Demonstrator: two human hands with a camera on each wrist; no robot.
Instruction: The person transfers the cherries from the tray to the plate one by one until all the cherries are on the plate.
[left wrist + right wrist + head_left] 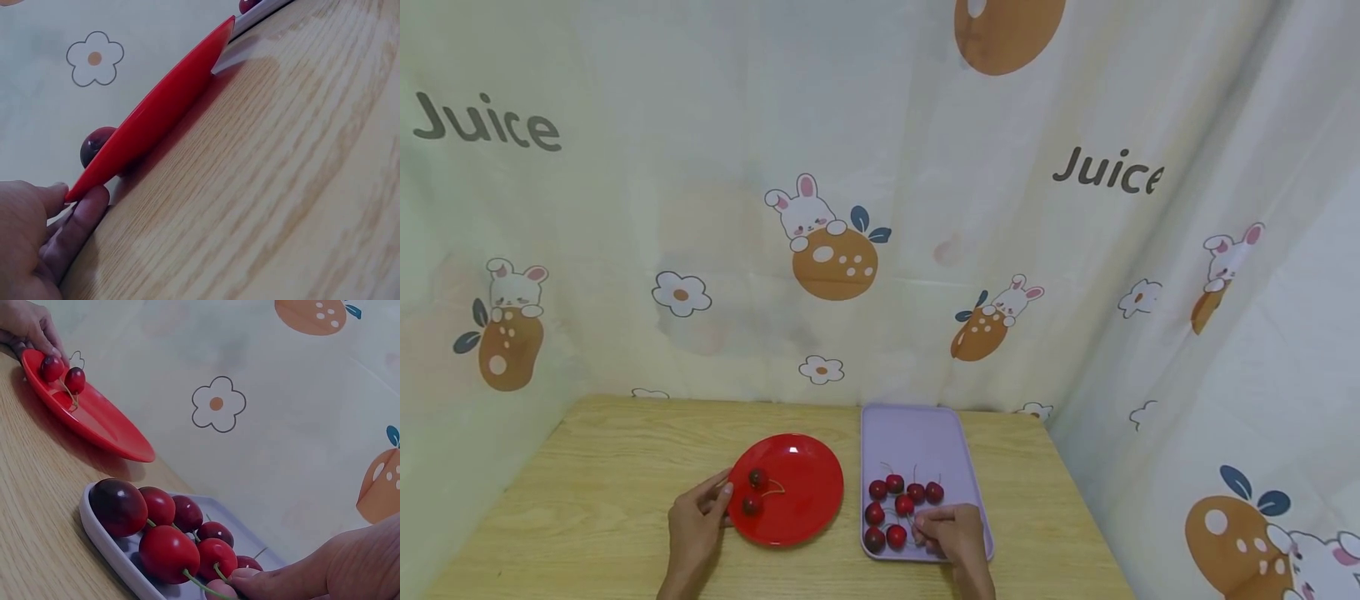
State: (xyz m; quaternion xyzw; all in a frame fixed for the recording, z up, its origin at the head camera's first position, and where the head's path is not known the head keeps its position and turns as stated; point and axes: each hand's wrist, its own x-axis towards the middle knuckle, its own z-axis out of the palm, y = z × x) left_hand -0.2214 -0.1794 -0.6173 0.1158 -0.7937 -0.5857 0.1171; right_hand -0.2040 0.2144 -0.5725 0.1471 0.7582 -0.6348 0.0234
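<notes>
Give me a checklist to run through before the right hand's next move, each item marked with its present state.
1. Left hand gripping the red plate: ok, it pinches the rim.
2. Two stemmed cherries within the plate's rim: ok.
3. Room on the plate for more: ok, its right side is bare.
4. Right hand gripping a green cherry stem: ok, it is pinched between the fingers.
5. Right hand over the plate: not ok, it is at the lavender tray.
6. Pinched cherry lifted off the tray: cannot tell, no view settles contact.
</notes>
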